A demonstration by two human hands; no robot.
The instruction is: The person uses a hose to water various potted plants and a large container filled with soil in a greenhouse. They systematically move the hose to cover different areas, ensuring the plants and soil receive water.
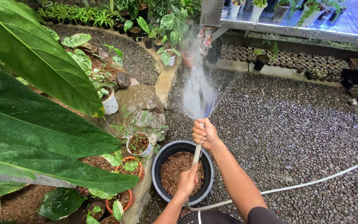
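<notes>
My right hand (204,133) grips the tip of a pale garden hose (196,154), thumb pressed over the end. A fan of water spray (197,93) shoots away from it toward the potted plants at the back. My left hand (187,180) holds the same hose lower down, over a large black pot (159,159) filled with brown soil mix. The hose trails behind me and off to the right across the gravel (295,128).
Huge green leaves (30,103) hang at the left over a planted bed with small white and terracotta pots (138,144). A stone border (164,83) edges the bed. Trays of small pots (295,62) sit under a metal bench (295,29) at the back right.
</notes>
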